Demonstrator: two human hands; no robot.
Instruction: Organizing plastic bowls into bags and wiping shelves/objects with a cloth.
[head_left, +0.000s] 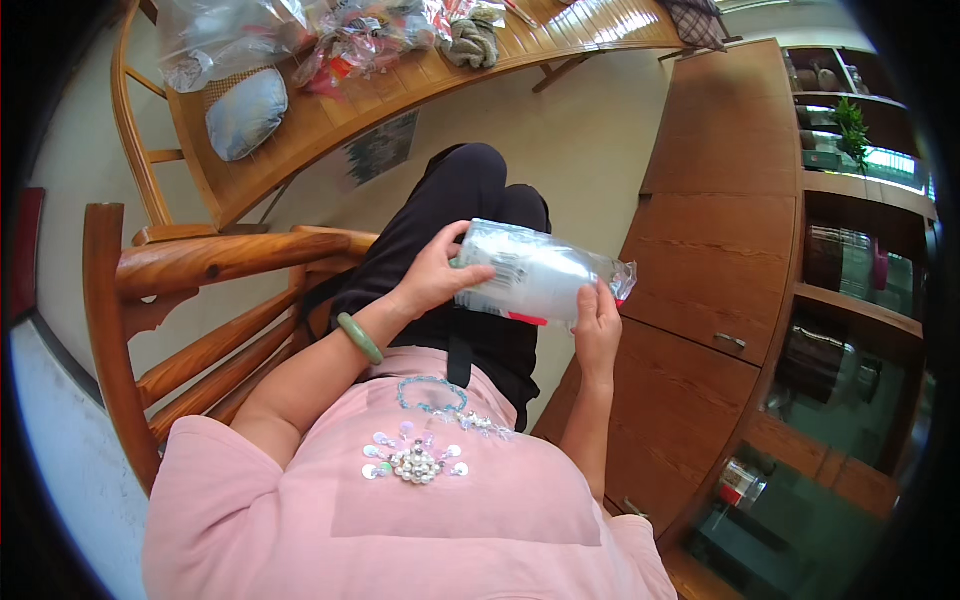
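Above my lap, both hands hold a clear plastic-wrapped package (536, 274) with whitish contents, printed marks, a barcode and a red patch along its lower edge. My left hand (442, 274) grips its left end, thumb across the front, other fingers partly hidden behind. At the crumpled right end of the wrapping, my right hand (598, 319) has its fingers closed on the film. A green bangle (360, 339) circles my left wrist. What exactly lies inside the wrapping cannot be told.
A slatted wooden bench (330, 135) ahead bears plastic bags (375, 45), a blue cushion (247, 114) and a knotted grey-beige cloth (474, 43). Wooden chair rails (232, 262) stand at left. To the right is a wooden cabinet (712, 262) with glass-fronted shelves.
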